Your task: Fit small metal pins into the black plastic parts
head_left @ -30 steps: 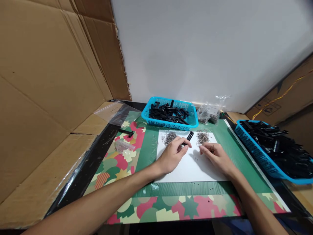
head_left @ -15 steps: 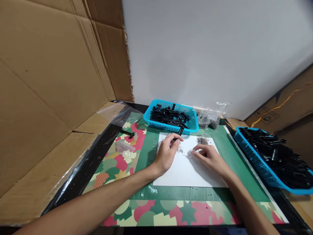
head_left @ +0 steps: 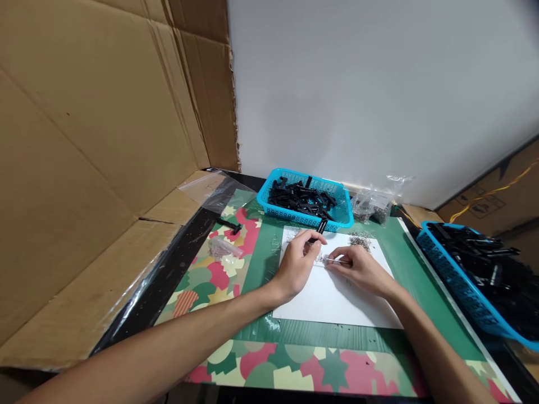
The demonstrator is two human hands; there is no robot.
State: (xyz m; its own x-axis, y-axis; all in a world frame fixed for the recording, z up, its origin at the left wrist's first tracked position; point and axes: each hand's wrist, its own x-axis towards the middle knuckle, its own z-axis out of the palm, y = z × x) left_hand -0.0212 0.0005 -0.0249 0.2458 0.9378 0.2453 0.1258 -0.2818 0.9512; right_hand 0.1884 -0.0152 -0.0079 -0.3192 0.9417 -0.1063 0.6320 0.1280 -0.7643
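Note:
My left hand (head_left: 295, 268) is closed around a black plastic part (head_left: 321, 226), whose far end sticks up past the fingers toward the basket. Between the fingertips of my right hand (head_left: 362, 270) is a thin silver tool that looks like tweezers (head_left: 337, 261), its tip pointing left. The tip is close to a scatter of tiny metal pieces (head_left: 319, 260) beside my left fingers. Both hands are over a white sheet of paper (head_left: 320, 303). A darker heap of tiny metal parts (head_left: 359, 242) lies beyond my right hand.
Behind the paper stands a blue basket (head_left: 303, 211) of black parts; another full blue basket (head_left: 458, 286) sits at right. Clear bags (head_left: 373, 205) stand at the back. A small plastic bag (head_left: 225, 248) and a loose black part (head_left: 228, 225) lie left. Cardboard (head_left: 105, 112) walls the left side.
My right hand has moved left with the tweezers, bringing their tip nearer my left hand. My left hand keeps its hold on the black part. The whole view has shifted slightly.

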